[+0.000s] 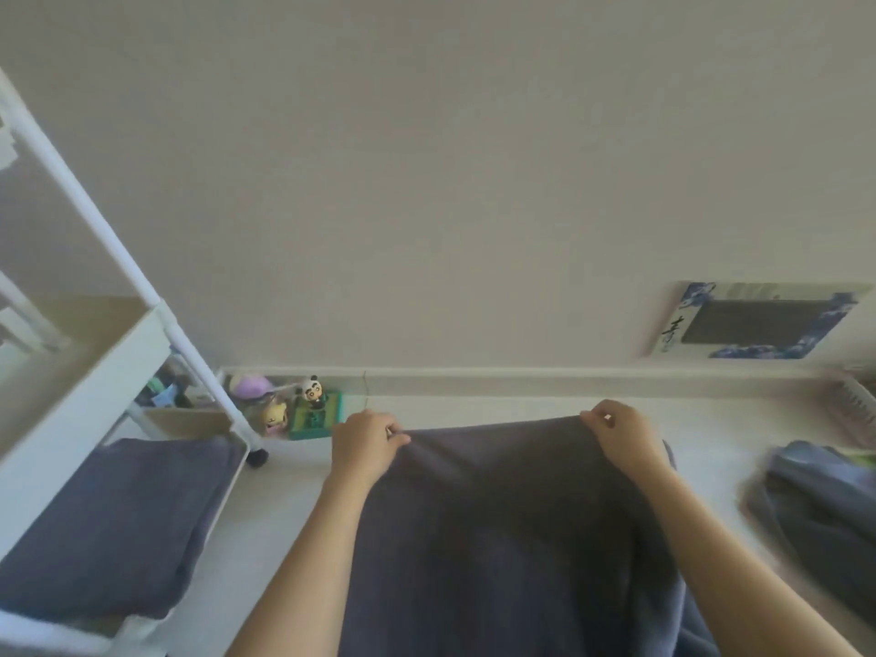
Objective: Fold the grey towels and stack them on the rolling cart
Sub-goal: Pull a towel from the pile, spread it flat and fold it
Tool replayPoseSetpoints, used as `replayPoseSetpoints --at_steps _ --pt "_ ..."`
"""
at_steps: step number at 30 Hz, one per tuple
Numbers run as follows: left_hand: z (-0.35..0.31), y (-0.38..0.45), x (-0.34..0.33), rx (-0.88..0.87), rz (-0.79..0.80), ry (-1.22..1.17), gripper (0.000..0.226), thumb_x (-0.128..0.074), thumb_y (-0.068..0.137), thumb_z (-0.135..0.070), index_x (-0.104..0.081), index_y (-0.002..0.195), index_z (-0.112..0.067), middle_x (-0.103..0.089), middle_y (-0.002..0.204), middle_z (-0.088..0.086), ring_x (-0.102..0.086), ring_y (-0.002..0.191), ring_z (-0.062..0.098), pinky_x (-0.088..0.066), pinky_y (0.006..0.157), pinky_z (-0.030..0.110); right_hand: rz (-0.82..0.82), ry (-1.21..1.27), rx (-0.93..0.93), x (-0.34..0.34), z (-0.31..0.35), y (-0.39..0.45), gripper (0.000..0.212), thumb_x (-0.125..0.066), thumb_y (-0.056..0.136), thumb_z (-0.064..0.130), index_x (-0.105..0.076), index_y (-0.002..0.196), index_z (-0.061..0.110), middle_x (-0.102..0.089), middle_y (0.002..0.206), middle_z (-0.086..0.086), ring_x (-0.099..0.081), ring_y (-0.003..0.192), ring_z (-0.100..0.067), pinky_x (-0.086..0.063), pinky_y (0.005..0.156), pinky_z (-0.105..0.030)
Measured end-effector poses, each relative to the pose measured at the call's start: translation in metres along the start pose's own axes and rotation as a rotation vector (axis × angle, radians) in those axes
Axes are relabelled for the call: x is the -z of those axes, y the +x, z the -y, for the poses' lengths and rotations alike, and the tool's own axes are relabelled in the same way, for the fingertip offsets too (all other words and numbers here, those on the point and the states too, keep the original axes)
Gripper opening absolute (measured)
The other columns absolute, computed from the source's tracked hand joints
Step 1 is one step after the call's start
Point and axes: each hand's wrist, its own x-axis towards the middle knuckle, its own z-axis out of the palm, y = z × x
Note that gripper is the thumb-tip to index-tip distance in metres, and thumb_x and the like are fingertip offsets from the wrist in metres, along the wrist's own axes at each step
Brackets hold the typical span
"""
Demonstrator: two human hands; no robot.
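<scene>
Grey towel (512,528), soft, top edge pinched: left hand (365,443), right hand (621,438).

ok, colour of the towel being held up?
Dark grey towel, plain, no pattern; head view.

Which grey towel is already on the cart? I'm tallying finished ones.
The folded towel lying on the cart at left; the others are in both hands or heaped at right.

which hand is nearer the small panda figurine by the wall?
Left. The left hand pinches the far edge of the dark grey towel just right of the small panda figurine; the right hand pinches the same edge farther right.
</scene>
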Motion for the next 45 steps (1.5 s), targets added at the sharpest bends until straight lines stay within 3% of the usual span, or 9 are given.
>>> replayPoseSetpoints --at_steps 8,12,16,20,26,30,33,40,45 --pt "-0.005 0.001 -0.051 0.003 -0.217 -0.100 0.025 -0.076 0.070 -0.006 -0.070 0.094 -0.009 -0.062 0.091 0.013 -0.062 0.082 0.037 -0.051 0.072 0.042 -0.146 -0.381 0.118 -0.053 0.001 -0.004 0.024 -0.048 0.093 0.024 -0.066 0.108 0.021 -0.058 0.119 -0.005 -0.044 0.113 -0.030 -0.029 0.095 -0.039" --pt "0.003 -0.018 -0.088 0.025 0.094 -0.033 0.040 -0.052 0.093 -0.021 -0.052 0.131 -0.010 -0.049 0.136 0.015 -0.047 0.125 0.034 -0.036 0.104 0.041 -0.001 -0.360 0.382 -0.096 -0.006 -0.034 0.031 -0.042 0.083 0.033 -0.071 0.084 0.022 -0.063 0.094 -0.001 -0.055 0.089 -0.032 -0.039 0.079 -0.042" --pt "0.015 -0.032 -0.116 0.039 0.363 0.193 0.064 -0.021 0.098 -0.051 -0.001 0.152 -0.023 0.010 0.159 0.012 0.009 0.147 0.030 0.009 0.115 0.048 0.350 -0.509 0.289 -0.126 -0.020 -0.051 0.050 -0.028 0.097 0.049 -0.034 0.144 0.031 -0.025 0.154 0.002 -0.022 0.140 -0.027 -0.019 0.112 -0.041" --pt "0.029 -0.051 -0.122 0.041 0.239 0.234 0.068 -0.021 0.090 -0.055 -0.035 0.146 -0.019 -0.032 0.151 0.017 -0.032 0.138 0.038 -0.013 0.114 0.053 0.392 -0.572 0.299 -0.151 -0.036 -0.072 0.079 0.018 0.078 0.071 0.011 0.146 0.032 0.012 0.155 0.004 0.011 0.144 -0.019 0.018 0.112 -0.033" --pt "0.063 -0.099 -0.116 0.095 0.160 0.222 0.063 -0.027 0.091 -0.050 -0.042 0.142 -0.018 -0.040 0.147 0.017 -0.039 0.135 0.037 -0.014 0.111 0.052 0.402 -0.610 0.316 -0.172 -0.025 -0.106 0.061 -0.006 0.097 0.053 -0.030 0.144 0.021 -0.039 0.147 -0.006 -0.028 0.136 -0.024 -0.004 0.111 -0.038" --pt "0.093 -0.117 -0.105 0.163 0.147 0.232 0.064 -0.023 0.091 -0.052 -0.035 0.145 -0.020 -0.033 0.151 0.014 -0.032 0.139 0.035 -0.013 0.114 0.051 0.404 -0.593 0.450 -0.191 -0.008 -0.126 0.074 0.029 0.074 0.064 0.018 0.141 0.032 0.022 0.149 0.004 0.026 0.136 -0.020 0.026 0.108 -0.035" --pt "0.117 -0.125 -0.095 0.190 0.141 0.238 0.068 -0.013 0.091 -0.055 -0.022 0.150 -0.022 -0.020 0.157 0.011 -0.018 0.145 0.032 -0.007 0.117 0.050 0.440 -0.581 0.485 -0.204 0.009 -0.137 0.083 0.040 0.060 0.065 0.028 0.136 0.033 0.033 0.144 0.005 0.032 0.133 -0.016 0.024 0.111 -0.038" --pt "0.122 -0.122 -0.082 0.262 0.196 0.221 0.065 -0.008 0.095 -0.054 0.000 0.152 -0.023 0.007 0.160 0.010 0.008 0.147 0.027 0.008 0.117 0.049 0.477 -0.520 0.513 -0.206 0.025 -0.139 0.076 0.011 0.083 0.063 0.002 0.150 0.029 0.012 0.158 0.001 0.016 0.144 -0.020 0.017 0.113 -0.035" --pt "0.066 -0.127 -0.088 0.112 0.182 0.116 0.060 -0.018 0.100 -0.045 -0.004 0.152 -0.019 0.008 0.159 0.011 0.010 0.147 0.025 0.012 0.115 0.044 0.187 -0.451 0.433 -0.168 0.001 -0.153 0.063 -0.012 0.093 0.043 -0.041 0.141 0.015 -0.032 0.151 -0.007 -0.019 0.144 -0.024 0.005 0.116 -0.032"
